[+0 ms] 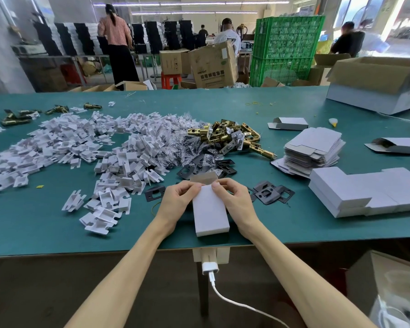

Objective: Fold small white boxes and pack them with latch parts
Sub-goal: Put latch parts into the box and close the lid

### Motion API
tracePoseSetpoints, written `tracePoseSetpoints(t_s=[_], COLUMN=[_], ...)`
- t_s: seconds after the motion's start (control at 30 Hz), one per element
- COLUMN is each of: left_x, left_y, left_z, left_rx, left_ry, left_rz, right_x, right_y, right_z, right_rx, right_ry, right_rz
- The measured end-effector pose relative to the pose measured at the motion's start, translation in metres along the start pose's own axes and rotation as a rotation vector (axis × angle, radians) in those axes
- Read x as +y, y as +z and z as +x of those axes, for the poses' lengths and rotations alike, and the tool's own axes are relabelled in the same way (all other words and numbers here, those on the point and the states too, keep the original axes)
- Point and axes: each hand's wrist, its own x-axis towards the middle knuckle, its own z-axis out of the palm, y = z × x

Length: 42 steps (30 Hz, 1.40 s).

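A small white box (210,213) lies lengthwise on the green table (45,228) near its front edge, its brown far flap raised. My left hand (178,197) and my right hand (234,197) grip the box's far end from both sides, fingertips pinching at the opening. Brass latch parts (232,136) lie heaped beyond the box. Black strike plates (270,194) sit just right of my right hand. A stack of flat unfolded boxes (315,150) stands at the right.
A wide spread of white plastic inserts (81,147) covers the left and middle. Finished white boxes (365,192) lie at the right, two half-folded ones (289,123) behind. An open carton (379,84) sits far right. People work in the background.
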Motion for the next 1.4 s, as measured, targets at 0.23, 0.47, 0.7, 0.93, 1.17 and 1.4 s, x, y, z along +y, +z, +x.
tracePoseSetpoints(t_s=[0.23,0.47,0.7,0.93,1.17,1.4], left_x=[0.002,0.003,0.004,-0.004,-0.018,-0.020], left_y=[-0.001,0.002,0.002,0.001,-0.006,-0.006], left_z=[0.000,-0.003,-0.003,0.002,0.014,0.014], left_rx=[-0.055,-0.011,0.033,0.209,0.396,0.322], left_ry=[0.063,0.045,0.054,0.007,-0.092,-0.058], left_rz=[-0.050,0.043,0.070,0.001,-0.168,-0.167], right_x=[-0.005,-0.002,0.000,-0.005,-0.004,-0.003], right_y=[0.002,0.001,0.003,0.003,0.002,-0.004], right_z=[-0.003,-0.001,0.000,-0.004,-0.004,-0.005], right_rx=[0.011,0.000,-0.020,-0.219,-0.291,-0.058], right_ry=[-0.010,0.015,0.052,0.087,0.079,0.085], right_rz=[0.052,0.035,0.010,-0.021,-0.163,0.065])
